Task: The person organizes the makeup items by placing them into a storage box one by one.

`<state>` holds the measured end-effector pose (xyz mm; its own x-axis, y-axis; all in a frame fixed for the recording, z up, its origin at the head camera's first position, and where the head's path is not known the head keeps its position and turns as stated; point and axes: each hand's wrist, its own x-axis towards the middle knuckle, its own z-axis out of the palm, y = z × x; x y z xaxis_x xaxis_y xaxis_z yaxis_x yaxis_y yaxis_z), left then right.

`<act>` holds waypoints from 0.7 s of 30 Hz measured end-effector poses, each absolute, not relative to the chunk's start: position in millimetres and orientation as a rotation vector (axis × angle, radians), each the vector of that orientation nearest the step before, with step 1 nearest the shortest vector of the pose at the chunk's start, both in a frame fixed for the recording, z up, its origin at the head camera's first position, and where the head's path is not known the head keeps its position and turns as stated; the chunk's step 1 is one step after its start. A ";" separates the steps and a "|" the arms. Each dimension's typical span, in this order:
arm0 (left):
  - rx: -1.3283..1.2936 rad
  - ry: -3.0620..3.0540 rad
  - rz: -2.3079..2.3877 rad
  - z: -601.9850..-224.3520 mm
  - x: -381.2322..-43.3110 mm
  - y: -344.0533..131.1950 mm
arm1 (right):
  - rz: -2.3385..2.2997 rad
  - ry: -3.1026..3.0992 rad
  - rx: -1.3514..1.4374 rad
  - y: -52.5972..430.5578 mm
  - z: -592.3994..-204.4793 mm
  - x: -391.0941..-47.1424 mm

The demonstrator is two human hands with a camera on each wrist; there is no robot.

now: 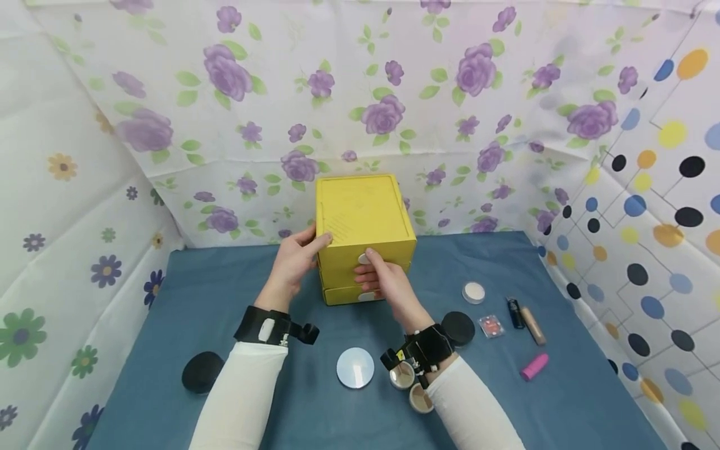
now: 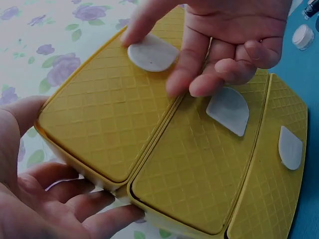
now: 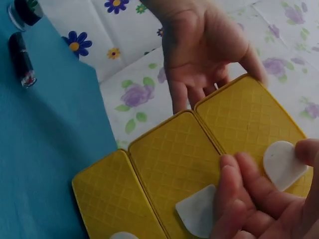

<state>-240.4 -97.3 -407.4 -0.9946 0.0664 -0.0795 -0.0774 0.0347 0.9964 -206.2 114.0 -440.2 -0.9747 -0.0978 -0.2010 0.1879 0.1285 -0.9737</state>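
Observation:
A yellow drawer box [image 1: 362, 209] stands at the back of the table, with drawers stacked one above another and a white tab handle [image 2: 152, 54] on each front. My left hand [image 1: 292, 265] holds its left side, the thumb over the top edge and the fingers along the side wall. In front of the box is my right hand [image 1: 390, 284]. Its thumb touches the edge of the top drawer's handle [image 3: 284, 165], while the loosely bent fingers are by the drawer fronts. All the drawers look closed in the wrist views.
Makeup lies on the blue tablecloth [image 1: 315, 412]: a round white-topped piece [image 1: 355, 367], round compacts [image 1: 402, 375], black round items [image 1: 202, 372], a small palette [image 1: 491, 326], a pink tube [image 1: 534, 367], a beige tube [image 1: 532, 325] and a white powder case [image 1: 473, 292]. A flowered cloth [image 1: 264, 125] hangs behind.

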 end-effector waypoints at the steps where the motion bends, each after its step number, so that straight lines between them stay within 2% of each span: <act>1: -0.007 2.187 2.111 -408.1 -240.1 -97.2 | -1.950 2.194 0.096 113.6 -441.4 -205.6; 21: 0.008 2.157 2.166 -415.3 -239.9 -98.6 | -2.009 2.299 0.115 109.8 -453.3 -172.1</act>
<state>-239.9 -98.6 -415.3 -0.9963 0.0644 -0.0563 -0.0566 -0.0024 0.9984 -172.1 109.8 -453.3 -0.9934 -0.0004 -0.1145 0.1134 0.1339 -0.9845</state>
